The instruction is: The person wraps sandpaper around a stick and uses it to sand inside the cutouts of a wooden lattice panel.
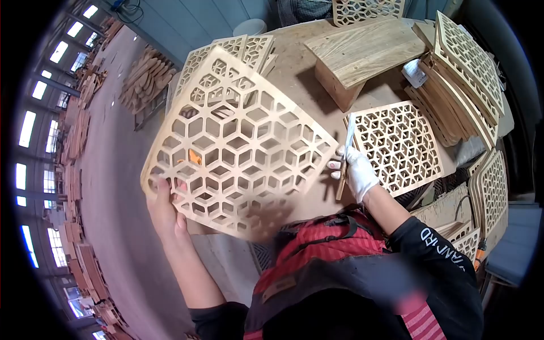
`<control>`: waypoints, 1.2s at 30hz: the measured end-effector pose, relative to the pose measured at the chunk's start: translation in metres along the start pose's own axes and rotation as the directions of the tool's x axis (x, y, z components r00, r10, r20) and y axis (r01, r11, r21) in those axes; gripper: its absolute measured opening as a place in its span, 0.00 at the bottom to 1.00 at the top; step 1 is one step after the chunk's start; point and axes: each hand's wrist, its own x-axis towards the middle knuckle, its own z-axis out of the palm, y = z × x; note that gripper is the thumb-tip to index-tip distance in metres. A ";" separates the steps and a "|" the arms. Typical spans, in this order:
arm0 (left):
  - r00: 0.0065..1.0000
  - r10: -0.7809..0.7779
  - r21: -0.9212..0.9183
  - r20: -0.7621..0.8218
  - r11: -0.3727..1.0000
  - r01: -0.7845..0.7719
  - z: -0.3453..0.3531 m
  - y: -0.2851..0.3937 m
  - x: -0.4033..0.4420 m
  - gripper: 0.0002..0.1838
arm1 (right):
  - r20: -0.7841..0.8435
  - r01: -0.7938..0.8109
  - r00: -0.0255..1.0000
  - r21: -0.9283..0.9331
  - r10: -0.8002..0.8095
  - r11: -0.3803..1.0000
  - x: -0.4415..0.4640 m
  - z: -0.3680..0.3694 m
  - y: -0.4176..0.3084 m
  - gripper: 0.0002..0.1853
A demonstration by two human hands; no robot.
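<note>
My left hand [168, 211], bare, is closed on the lower left corner of a pale wooden lattice panel [245, 136] with cut-out diamond shapes, held up tilted. My right hand [360, 173] wears a white glove and grips a thin stick-like tool [347, 147], pale at its upper end and brown at its lower end. Its exact kind I cannot make out. The tool is close to the panel's right corner; whether they touch is unclear. Just right of the glove, a second lattice panel [399, 144] lies on the table.
More lattice panels [258, 51] stand behind the held one. A small wooden bench [368, 48] stands at the back of the brown table [289, 73]. Stacked curved boards and panels [467, 79] rise at the right. An orange object [195, 157] shows through the lattice.
</note>
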 end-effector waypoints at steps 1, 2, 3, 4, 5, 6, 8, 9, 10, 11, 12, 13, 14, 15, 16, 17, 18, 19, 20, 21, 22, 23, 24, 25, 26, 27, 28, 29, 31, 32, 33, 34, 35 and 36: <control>0.995 -0.089 -0.013 0.032 0.996 0.090 -0.003 -0.001 0.006 0.23 | 0.041 0.013 0.999 0.037 -0.014 0.999 -0.001 0.002 -0.001 0.09; 0.982 -0.176 -0.024 0.065 0.984 0.178 -0.008 -0.007 0.013 0.23 | 0.082 0.024 0.996 0.075 -0.030 0.997 -0.004 0.005 -0.004 0.09; 0.960 -0.261 -0.030 0.101 0.964 0.265 -0.017 -0.015 0.023 0.23 | 0.122 0.034 0.991 0.114 -0.048 0.993 -0.009 0.009 -0.008 0.09; 0.915 -0.376 -0.061 0.144 0.920 0.388 -0.036 -0.027 0.039 0.22 | 0.151 0.052 0.986 0.141 -0.073 0.989 -0.015 0.013 -0.011 0.09; 0.885 -0.443 -0.069 0.141 0.888 0.456 -0.045 -0.036 0.049 0.21 | 0.182 0.079 0.978 0.137 -0.103 0.987 -0.020 0.016 -0.013 0.11; 0.859 -0.499 -0.053 0.111 0.860 0.507 -0.041 -0.040 0.049 0.21 | 0.212 0.107 0.968 0.135 -0.134 0.985 -0.025 0.018 -0.014 0.13; 0.813 -0.575 -0.013 0.093 0.815 0.579 -0.044 -0.057 0.055 0.22 | 0.282 0.111 0.948 0.141 -0.148 0.984 -0.038 0.020 -0.022 0.15; 0.796 -0.597 0.013 0.104 0.801 0.599 -0.055 -0.075 0.065 0.22 | 0.273 0.113 0.948 0.182 -0.160 0.977 -0.041 0.022 -0.025 0.15; 0.776 -0.618 -0.015 0.124 0.781 0.624 -0.057 -0.083 0.067 0.22 | 0.264 0.114 0.949 0.223 -0.172 0.968 -0.045 0.025 -0.027 0.14; 0.739 -0.651 -0.066 0.174 0.741 0.669 -0.059 -0.091 0.066 0.21 | 0.255 0.115 0.949 0.263 -0.184 0.958 -0.049 0.029 -0.032 0.13; 0.724 -0.664 -0.083 0.186 0.724 0.685 -0.054 -0.096 0.062 0.21 | 0.259 0.076 0.956 0.233 -0.137 0.970 -0.057 0.037 -0.046 0.10; 0.710 -0.676 -0.099 0.199 0.707 0.701 -0.050 -0.100 0.057 0.21 | 0.254 0.107 0.952 0.244 -0.170 0.964 -0.061 0.038 -0.050 0.09; 0.667 -0.719 -0.095 0.195 0.663 0.742 -0.046 -0.105 0.053 0.21 | 0.249 0.137 0.947 0.255 -0.202 0.957 -0.062 0.038 -0.052 0.09; 0.623 -0.759 -0.091 0.191 0.618 0.781 -0.042 -0.108 0.050 0.21 | 0.244 0.166 0.941 0.266 -0.233 0.949 -0.065 0.038 -0.055 0.09; 0.575 -0.796 -0.087 0.188 0.570 0.817 -0.040 -0.112 0.048 0.22 | 0.206 0.178 0.953 0.211 -0.222 0.961 -0.072 0.040 -0.060 0.10; 0.532 -0.820 -0.110 0.211 0.520 0.847 -0.039 -0.115 0.047 0.22 | 0.198 0.209 0.949 0.184 -0.244 0.961 -0.067 0.037 -0.058 0.12; 0.487 -0.841 -0.133 0.236 0.468 0.874 -0.039 -0.120 0.045 0.22 | 0.181 0.209 0.953 0.181 -0.241 0.961 -0.068 0.035 -0.059 0.12; 0.440 -0.859 -0.154 0.262 0.413 0.897 -0.039 -0.125 0.044 0.22 | 0.164 0.208 0.958 0.178 -0.237 0.962 -0.069 0.034 -0.060 0.12; 0.432 -0.863 -0.183 0.262 0.395 0.900 -0.038 -0.131 0.041 0.22 | 0.166 0.209 0.956 0.185 -0.240 0.960 -0.068 0.030 -0.059 0.11; 0.456 -0.849 -0.170 0.267 0.424 0.889 -0.038 -0.137 0.038 0.22 | 0.169 0.209 0.955 0.194 -0.243 0.958 -0.067 0.026 -0.057 0.11; 0.479 -0.835 -0.156 0.271 0.453 0.878 -0.039 -0.143 0.036 0.22 | 0.170 0.209 0.955 0.204 -0.245 0.956 -0.066 0.024 -0.056 0.11; 0.500 -0.821 -0.141 0.275 0.480 0.866 -0.039 -0.147 0.034 0.22 | 0.170 0.210 0.954 0.205 -0.247 0.956 -0.067 0.023 -0.056 0.11; 0.476 -0.829 -0.174 0.293 0.444 0.879 -0.037 -0.149 0.032 0.22 | 0.169 0.213 0.954 0.206 -0.249 0.955 -0.069 0.022 -0.057 0.10; 0.470 -0.837 -0.162 0.281 0.442 0.882 -0.035 -0.149 0.031 0.22 | 0.169 0.216 0.953 0.207 -0.252 0.954 -0.069 0.022 -0.057 0.10; 0.465 -0.843 -0.151 0.268 0.440 0.885 -0.034 -0.149 0.028 0.22 | 0.167 0.233 0.949 0.206 -0.269 0.950 -0.069 0.021 -0.056 0.10; 0.461 -0.850 -0.141 0.256 0.439 0.887 -0.031 -0.149 0.025 0.22 | 0.166 0.232 0.949 0.204 -0.267 0.951 -0.070 0.020 -0.056 0.10; 0.439 -0.864 -0.167 0.247 0.408 0.898 -0.030 -0.151 0.023 0.22 | 0.166 0.231 0.950 0.203 -0.266 0.952 -0.072 0.020 -0.058 0.09; 0.415 -0.878 -0.192 0.239 0.376 0.906 -0.028 -0.152 0.021 0.22 | 0.166 0.229 0.950 0.202 -0.264 0.952 -0.074 0.019 -0.059 0.09; 0.405 -0.893 -0.181 0.197 0.373 0.910 -0.021 -0.151 0.013 0.22 | 0.174 0.255 0.943 0.163 -0.282 0.953 -0.073 0.019 -0.060 0.12; 0.420 -0.892 -0.141 0.166 0.400 0.906 -0.017 -0.148 0.008 0.22 | 0.171 0.267 0.942 0.142 -0.289 0.953 -0.073 0.019 -0.061 0.13; 0.435 -0.890 -0.098 0.135 0.424 0.900 -0.015 -0.146 0.005 0.22 | 0.166 0.279 0.941 0.121 -0.297 0.953 -0.073 0.020 -0.063 0.13; 0.427 -0.887 -0.067 0.175 0.422 0.904 -0.014 -0.146 0.004 0.20 | 0.126 0.279 0.951 0.042 -0.282 0.959 -0.076 0.028 -0.069 0.17; 0.418 -0.883 -0.036 0.215 0.420 0.907 -0.014 -0.145 0.004 0.18 | 0.174 0.286 0.939 0.081 -0.296 0.955 -0.067 0.024 -0.065 0.18; 0.407 -0.878 -0.005 0.253 0.420 0.908 -0.016 -0.145 0.004 0.17 | 0.180 0.316 0.929 0.067 -0.323 0.946 -0.062 0.026 -0.064 0.18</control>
